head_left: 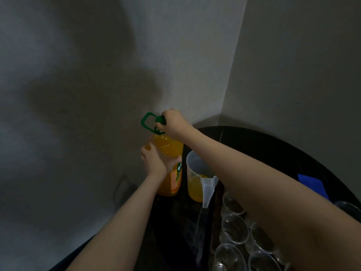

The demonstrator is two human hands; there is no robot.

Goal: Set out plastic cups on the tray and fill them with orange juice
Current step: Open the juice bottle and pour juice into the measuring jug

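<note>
Head view. Stood upright near the far left edge of the dark round surface (273, 145), by the wall corner: a large orange juice bottle (170, 149), nearly full, with a green cap (160, 119) and a green carry handle (146, 122) swung out to the left of the neck. Left hand (154, 161) wrapped round the bottle's shoulder, fingers curled on the plastic. Right hand (172, 122) over the top, fingers pinched round the cap. Judged to be turning the cap; whether on or off could not be told.

Just right of the bottle, a clear plastic jug (196, 178), partly filled with juice, its spout toward the camera. Nearer, along the surface's near right part, clear plastic cups (234, 229) set close together, apparently empty. Tray under them too dark to make out. A blue sheet (310, 184) at the right edge, half hidden behind the right forearm.

Handling, as judgement: bottle heavy while this full, thin-walled, likely to flex and spurt if squeezed once open. Best taken by the handle with the other hand supporting low on the body. Smooth sides possibly slippery if wet. Jug lighter and stiffer, easier for pouring. Cups very light, thin, easily tipped or crushed; best held low on the wall, or left standing while filled.
</note>
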